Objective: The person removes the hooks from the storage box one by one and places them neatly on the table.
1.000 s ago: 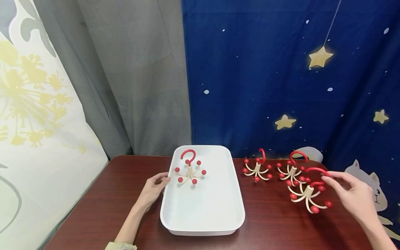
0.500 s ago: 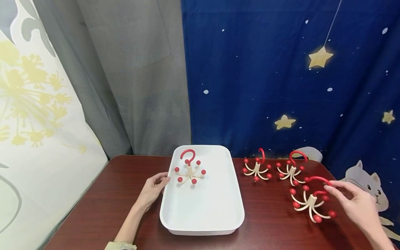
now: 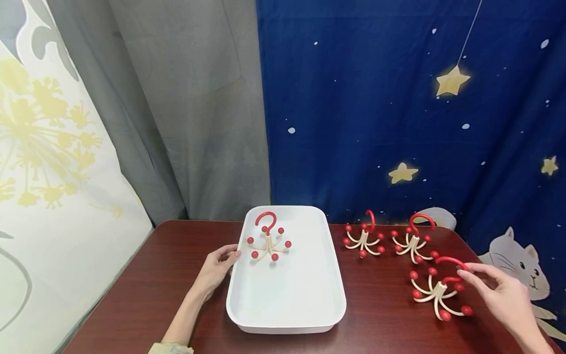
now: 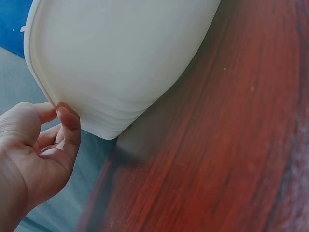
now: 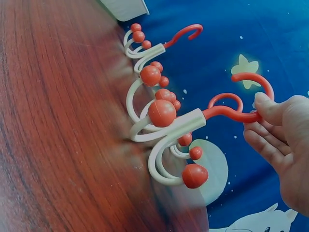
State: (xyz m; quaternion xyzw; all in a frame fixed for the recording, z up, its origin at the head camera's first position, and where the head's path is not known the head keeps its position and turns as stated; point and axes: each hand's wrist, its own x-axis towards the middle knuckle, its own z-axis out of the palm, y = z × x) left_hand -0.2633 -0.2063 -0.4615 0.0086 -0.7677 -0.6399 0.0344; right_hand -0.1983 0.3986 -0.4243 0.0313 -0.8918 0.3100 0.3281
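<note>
At the lower right of the head view: right hand (image 3: 504, 292), forearm slanting in from the bottom corner, fingers pointing left, thumb and fingers pinching the red hook of a cream hanger with ball-tipped arms (image 3: 438, 290); whether those arms touch the brown table (image 3: 163, 275) cannot be told.

At lower centre-left: left hand (image 3: 215, 269), forearm rising from a pale cuff (image 3: 171, 348), thumb and finger pinching the left rim of a white tray (image 3: 292, 295).

In the tray's upper left: one matching hanger (image 3: 268, 242), upright. Right of the tray, on the table: two more, the nearer one (image 3: 364, 238) and the farther one (image 3: 413, 242).

Left wrist view only: the left hand's palm side, lower fingers curled beneath the rim, and the tray's ridged outer wall. Right wrist view only: the thumb laid across the hook's bend, remaining fingers bent behind it.
</note>
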